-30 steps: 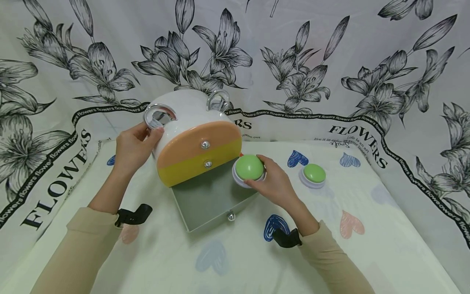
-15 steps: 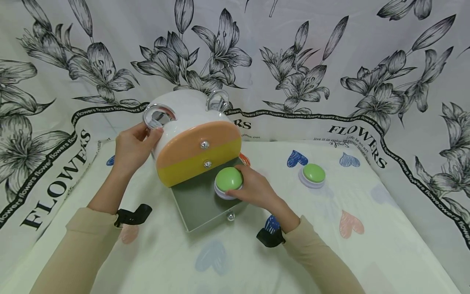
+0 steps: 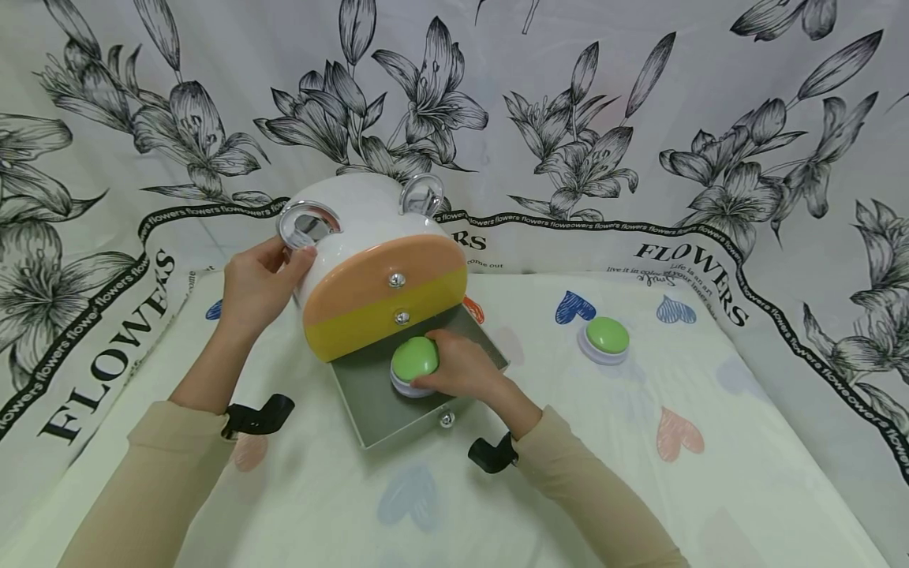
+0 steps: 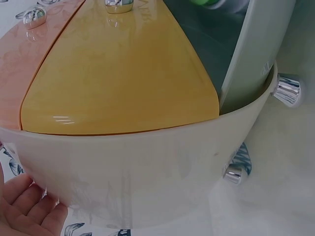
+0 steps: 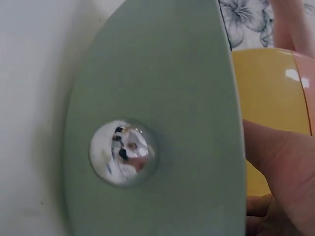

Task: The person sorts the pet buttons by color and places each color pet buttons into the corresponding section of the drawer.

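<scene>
A white, round-topped drawer cabinet has orange and yellow drawer fronts, and its lowest, grey-green drawer is pulled out. At its upper left, my left hand holds the cabinet by a round chrome fitting, thumb in front. The left wrist view shows several fingers along the white side. My right hand grips a push button with a green dome and white base, inside the drawer's outline. In the right wrist view, the drawer front with its chrome knob hides that button.
A second green push button stands on the cloth to the right of the drawer. The white cloth carries printed hearts. A flower-printed curtain hangs behind the cabinet.
My right hand has carried the green push button left and down, from the drawer's right edge to its middle. The left hand and the cabinet have kept their place.
</scene>
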Action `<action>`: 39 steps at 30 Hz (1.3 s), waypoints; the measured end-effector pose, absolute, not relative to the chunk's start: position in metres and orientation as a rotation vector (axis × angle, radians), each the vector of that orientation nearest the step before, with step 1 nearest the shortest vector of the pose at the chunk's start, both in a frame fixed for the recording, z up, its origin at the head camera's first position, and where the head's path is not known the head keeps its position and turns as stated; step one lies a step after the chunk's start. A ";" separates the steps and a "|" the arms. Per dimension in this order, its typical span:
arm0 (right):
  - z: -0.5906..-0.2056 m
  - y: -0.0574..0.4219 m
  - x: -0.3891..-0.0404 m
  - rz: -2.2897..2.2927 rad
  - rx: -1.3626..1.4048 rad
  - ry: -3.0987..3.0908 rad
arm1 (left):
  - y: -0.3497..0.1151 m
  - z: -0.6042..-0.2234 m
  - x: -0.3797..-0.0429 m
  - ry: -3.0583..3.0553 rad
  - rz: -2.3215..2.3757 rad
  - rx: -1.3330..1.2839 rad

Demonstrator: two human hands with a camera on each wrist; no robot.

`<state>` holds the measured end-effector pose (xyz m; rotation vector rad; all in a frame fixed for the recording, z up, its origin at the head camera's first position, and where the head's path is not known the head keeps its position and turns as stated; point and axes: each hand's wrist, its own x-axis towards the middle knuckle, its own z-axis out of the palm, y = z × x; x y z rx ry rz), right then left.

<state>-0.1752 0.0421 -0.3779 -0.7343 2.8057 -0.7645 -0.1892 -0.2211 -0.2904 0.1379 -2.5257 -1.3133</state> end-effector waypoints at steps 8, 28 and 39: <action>-0.385 0.031 -0.180 -0.734 -0.705 2.798 | -0.221 -0.290 -0.189 -2.524 -1.317 0.140; -0.391 0.025 -0.187 -0.723 -0.642 2.766 | -0.223 -0.290 -0.190 -2.535 -1.326 0.155; -0.383 0.029 -0.182 -0.673 -0.652 2.759 | -0.222 -0.290 -0.190 -2.545 -1.323 0.168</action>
